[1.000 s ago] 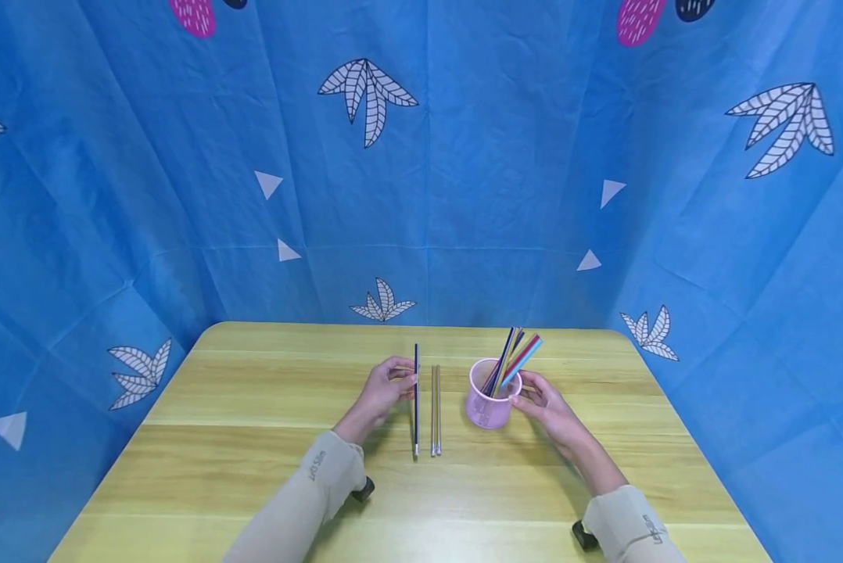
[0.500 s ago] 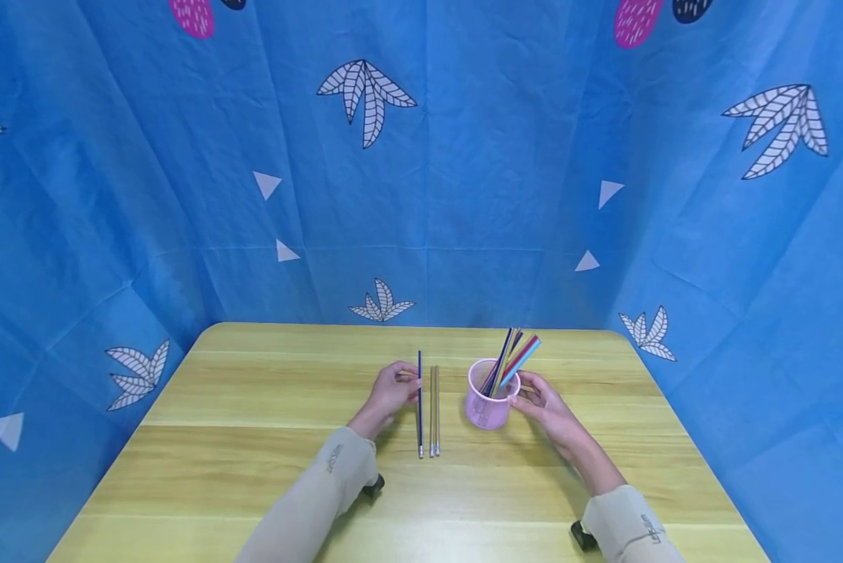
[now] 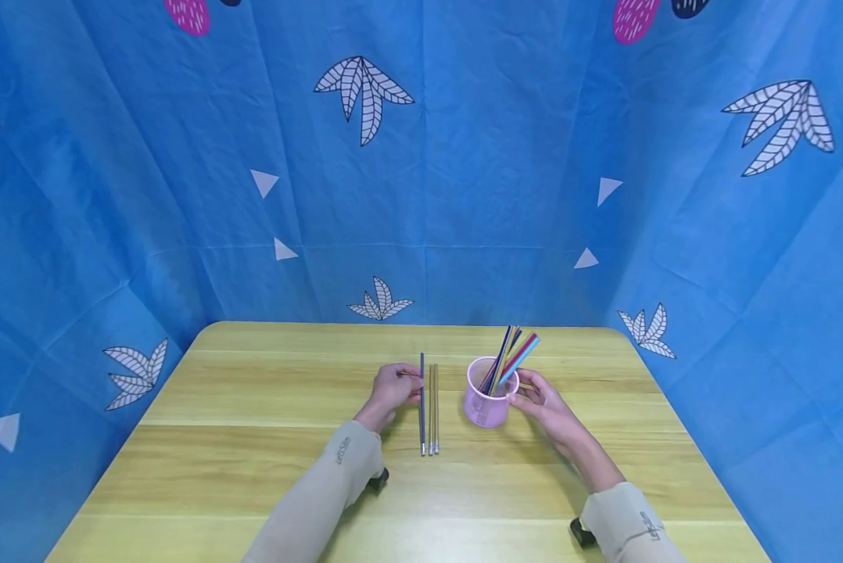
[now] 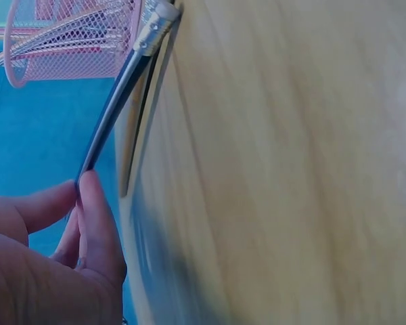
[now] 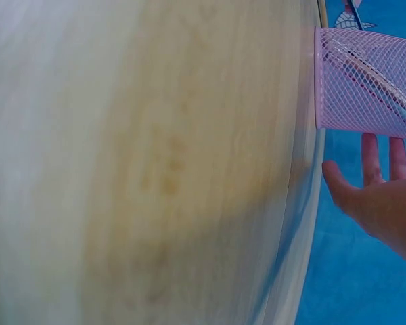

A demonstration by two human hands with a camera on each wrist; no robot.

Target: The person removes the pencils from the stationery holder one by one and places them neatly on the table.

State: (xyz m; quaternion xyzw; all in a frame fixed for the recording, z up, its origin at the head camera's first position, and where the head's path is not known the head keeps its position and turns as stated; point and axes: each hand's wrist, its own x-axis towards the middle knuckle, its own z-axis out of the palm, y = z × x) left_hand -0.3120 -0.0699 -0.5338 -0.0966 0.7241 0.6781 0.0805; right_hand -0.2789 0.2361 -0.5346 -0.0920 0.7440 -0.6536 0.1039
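Near the table's middle, my left hand [image 3: 393,389] pinches a dark blue pencil [image 3: 423,426] between thumb and fingers. Its metal ferrule and eraser end [image 4: 155,27] points away from the hand in the left wrist view; whether it touches the tabletop I cannot tell. Just right of it, two tan pencils [image 3: 433,414] lie side by side, almost parallel to it. My right hand [image 3: 544,407] is at the right side of a pink mesh pencil cup [image 3: 485,410]. Its fingers reach along the cup's wall, and the right wrist view shows the thumb apart from it.
Several pencils and a few thicker red and light blue sticks [image 3: 520,360] lean to the right inside the cup, rising above its rim. The wooden table [image 3: 217,438] ends at a blue patterned curtain [image 3: 464,195] behind and at both sides.
My left hand has moved slightly right with the dark blue pencil, bringing it close beside the two tan pencils. The right hand and the cup have hardly moved.
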